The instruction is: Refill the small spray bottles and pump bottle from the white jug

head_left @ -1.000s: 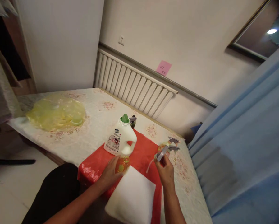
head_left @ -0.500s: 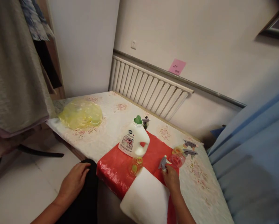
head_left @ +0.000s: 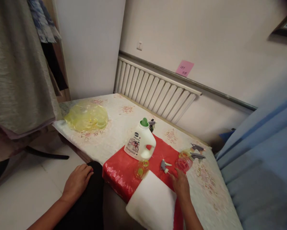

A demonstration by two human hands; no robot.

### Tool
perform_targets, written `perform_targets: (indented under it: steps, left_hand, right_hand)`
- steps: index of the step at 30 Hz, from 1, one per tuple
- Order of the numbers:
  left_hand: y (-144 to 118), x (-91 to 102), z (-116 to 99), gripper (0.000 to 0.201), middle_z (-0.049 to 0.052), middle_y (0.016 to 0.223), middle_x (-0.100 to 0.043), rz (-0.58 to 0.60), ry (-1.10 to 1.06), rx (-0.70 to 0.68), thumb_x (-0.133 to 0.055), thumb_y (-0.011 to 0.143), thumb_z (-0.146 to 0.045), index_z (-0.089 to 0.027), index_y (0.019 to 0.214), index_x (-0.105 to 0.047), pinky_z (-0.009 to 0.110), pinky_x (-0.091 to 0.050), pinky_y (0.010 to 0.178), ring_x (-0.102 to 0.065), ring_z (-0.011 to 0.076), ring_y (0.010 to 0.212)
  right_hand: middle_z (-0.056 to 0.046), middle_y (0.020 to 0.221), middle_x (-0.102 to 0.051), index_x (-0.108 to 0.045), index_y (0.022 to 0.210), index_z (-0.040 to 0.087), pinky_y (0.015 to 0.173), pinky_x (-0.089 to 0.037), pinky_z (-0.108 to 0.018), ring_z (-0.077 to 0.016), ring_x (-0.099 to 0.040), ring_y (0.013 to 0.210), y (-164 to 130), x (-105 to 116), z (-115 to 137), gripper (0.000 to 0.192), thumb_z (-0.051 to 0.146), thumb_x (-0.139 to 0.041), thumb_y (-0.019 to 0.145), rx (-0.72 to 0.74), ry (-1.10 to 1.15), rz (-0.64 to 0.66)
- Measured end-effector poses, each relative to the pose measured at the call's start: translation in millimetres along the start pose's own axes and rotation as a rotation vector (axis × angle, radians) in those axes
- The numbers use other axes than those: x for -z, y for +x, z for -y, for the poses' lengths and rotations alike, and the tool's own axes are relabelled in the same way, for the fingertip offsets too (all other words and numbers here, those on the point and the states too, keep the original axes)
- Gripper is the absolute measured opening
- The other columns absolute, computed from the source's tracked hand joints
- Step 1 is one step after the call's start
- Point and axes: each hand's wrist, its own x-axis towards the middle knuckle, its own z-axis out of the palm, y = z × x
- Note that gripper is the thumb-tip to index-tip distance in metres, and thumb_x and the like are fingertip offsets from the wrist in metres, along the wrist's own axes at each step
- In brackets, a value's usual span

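Note:
A grey and white trigger spray head (head_left: 165,166) lies on a red plastic-covered surface (head_left: 114,169). Just right of it is my right hand (head_left: 182,185), fingers apart and empty. A yellowish clear bottle (head_left: 142,169) stands in front of a big white detergent jug (head_left: 140,143) with a green spout. White cloth (head_left: 153,201) covers part of the red surface near me. Beyond my right hand, a pink clear bottle (head_left: 183,163) has a spray head on top. My left hand (head_left: 78,180) rests on my black-clothed knee, its fingers loosely curled together around nothing visible.
Another spray bottle (head_left: 152,125) is partly hidden behind the jug. A yellow plastic bag (head_left: 86,116) lies on the flowered tablecloth (head_left: 126,118) at the left. A radiator (head_left: 155,86) runs behind the table; a blue curtain (head_left: 260,153) hangs at the right.
My right hand has let go of the spray head and drawn slightly away to the right. The spray head now lies on the red surface. My left hand stays on my knee.

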Motion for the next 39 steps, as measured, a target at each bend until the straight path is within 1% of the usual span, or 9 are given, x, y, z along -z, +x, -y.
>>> perform_targets:
  steps: [5,7,11,17,21,24,29,35,39]
  left_hand:
    - [-2,0.3,0,0.026,0.007,0.083,-0.060,-0.016,-0.059,0.013,-0.038,0.091,-0.037,-0.024,0.076,-0.055,0.037,-0.043,0.083,-0.055,0.0266,0.086]
    - [-4,0.5,7,0.027,0.004,0.080,-0.059,-0.007,-0.151,0.129,-0.036,0.091,-0.041,-0.025,0.073,-0.050,0.035,-0.043,0.081,-0.056,0.0243,0.084]
    - [-8,2.5,30,0.033,-0.001,0.066,-0.053,0.005,-0.191,0.380,-0.027,0.093,-0.043,-0.026,0.067,-0.039,0.031,-0.041,0.065,-0.056,0.0217,0.069]
    - [-4,8.6,61,0.034,0.001,0.071,-0.067,0.080,-0.232,0.503,-0.033,0.089,-0.043,-0.024,0.069,-0.051,0.029,-0.043,0.066,-0.064,0.0207,0.069]
    - [1,9.2,78,0.022,0.000,0.069,-0.068,0.113,-0.211,0.581,-0.041,0.083,-0.034,-0.023,0.072,-0.057,0.028,-0.041,0.066,-0.064,0.0226,0.072]
    - [2,8.3,86,0.016,-0.005,0.070,-0.069,0.127,-0.197,0.641,-0.047,0.079,-0.034,-0.024,0.073,-0.057,0.026,-0.040,0.065,-0.064,0.0220,0.075]
    - [-1,7.6,88,0.028,-0.007,0.057,-0.062,0.137,-0.191,0.669,-0.050,0.080,-0.046,-0.023,0.063,-0.049,0.024,-0.037,0.062,-0.062,0.0210,0.072]
    - [-2,12.3,87,0.030,-0.005,0.068,-0.072,0.164,-0.208,0.652,-0.042,0.084,-0.045,-0.023,0.069,-0.056,0.024,-0.041,0.065,-0.067,0.0210,0.075]
    - [-4,19.9,85,0.035,-0.004,0.061,-0.069,0.132,-0.162,0.587,-0.042,0.085,-0.046,-0.023,0.060,-0.052,0.024,-0.042,0.063,-0.066,0.0200,0.066]
  right_hand:
    - [-0.023,0.111,-0.069,-0.067,0.111,0.005,0.093,-0.049,-0.050,-0.0347,-0.063,0.104,-6,6,2,0.053,0.044,-0.049,0.080,0.001,0.026,-0.021]
    - [-0.021,0.110,-0.069,-0.067,0.111,0.007,0.090,-0.050,-0.049,-0.0340,-0.064,0.102,-10,9,4,0.052,0.044,-0.049,0.080,-0.006,0.044,-0.023]
    - [-0.018,0.109,-0.070,-0.067,0.112,0.010,0.085,-0.053,-0.046,-0.0322,-0.067,0.099,-21,14,10,0.048,0.044,-0.049,0.082,-0.021,0.078,-0.012]
    - [-0.016,0.106,-0.072,-0.068,0.109,0.013,0.082,-0.055,-0.044,-0.0310,-0.069,0.090,-40,21,23,0.045,0.043,-0.056,0.078,-0.062,0.191,0.010]
    - [-0.016,0.107,-0.072,-0.070,0.106,0.015,0.083,-0.055,-0.046,-0.0313,-0.069,0.089,-53,23,34,0.042,0.042,-0.058,0.076,-0.079,0.249,0.036]
    - [-0.014,0.105,-0.073,-0.071,0.104,0.016,0.080,-0.056,-0.044,-0.0302,-0.069,0.088,-65,22,41,0.038,0.040,-0.059,0.077,-0.116,0.292,0.071]
    - [-0.012,0.094,-0.074,-0.072,0.103,0.016,0.075,-0.058,-0.040,-0.0279,-0.070,0.080,-81,18,52,0.036,0.036,-0.060,0.076,-0.164,0.369,0.139]
    - [-0.007,0.082,-0.074,-0.073,0.102,0.018,0.068,-0.058,-0.037,-0.0252,-0.069,0.070,-93,16,58,0.034,0.036,-0.063,0.075,-0.170,0.414,0.165]
    - [-0.006,0.080,-0.074,-0.073,0.102,0.019,0.070,-0.057,-0.036,-0.0251,-0.069,0.070,-97,16,59,0.033,0.036,-0.063,0.075,-0.163,0.416,0.187]
